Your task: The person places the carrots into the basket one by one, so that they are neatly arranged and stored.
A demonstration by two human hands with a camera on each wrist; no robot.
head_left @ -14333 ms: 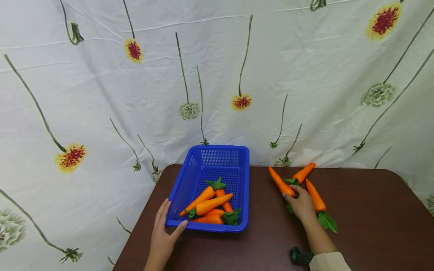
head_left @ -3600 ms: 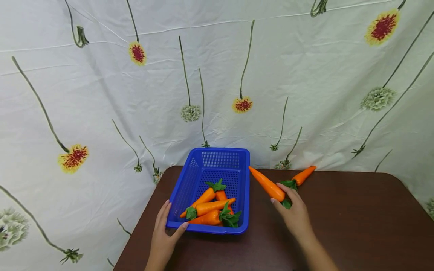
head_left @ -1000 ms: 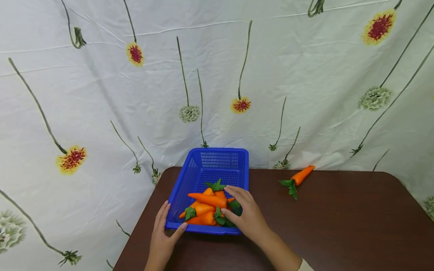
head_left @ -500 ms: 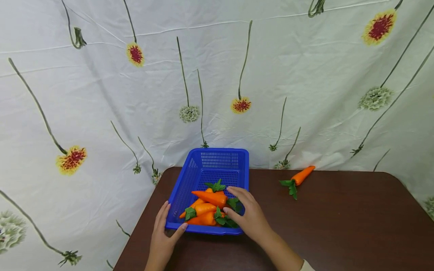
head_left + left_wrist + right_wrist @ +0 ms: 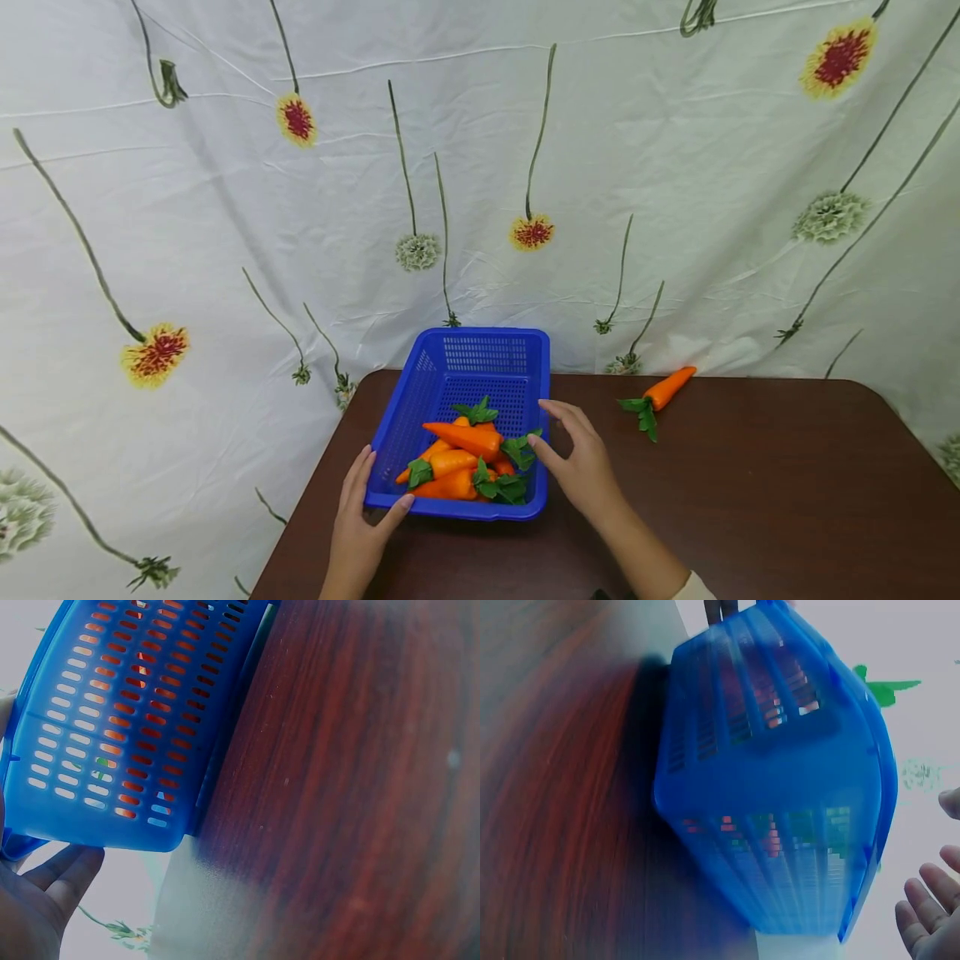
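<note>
A blue plastic basket (image 5: 408, 392) with slotted walls stands on the table, several orange carrots (image 5: 465, 439) with green leaves heaped in its near half. At its near left corner, my left hand (image 5: 358, 527) holds it, thumb on the front rim and fingers along the left side. In the left wrist view, those fingers (image 5: 71, 881) lie against the basket's outer wall. My right hand (image 5: 583, 467) is over the right rim beside the leaves of the topmost carrot, thumb and fingers apart, holding nothing. The right wrist view has its spread fingers (image 5: 930, 904) beyond the rim.
One more carrot (image 5: 670, 388) lies near the table's back edge, right of the basket. The dark brown table (image 5: 787, 483) ends at a white flower-printed cloth (image 5: 480, 108). A small dark object (image 5: 602, 594) shows beside the right forearm at the bottom edge.
Earlier carrots from the right side of the table are now in the basket. My right hand has let go of the topmost carrot and drawn back to the right; my left hand stays put.
</note>
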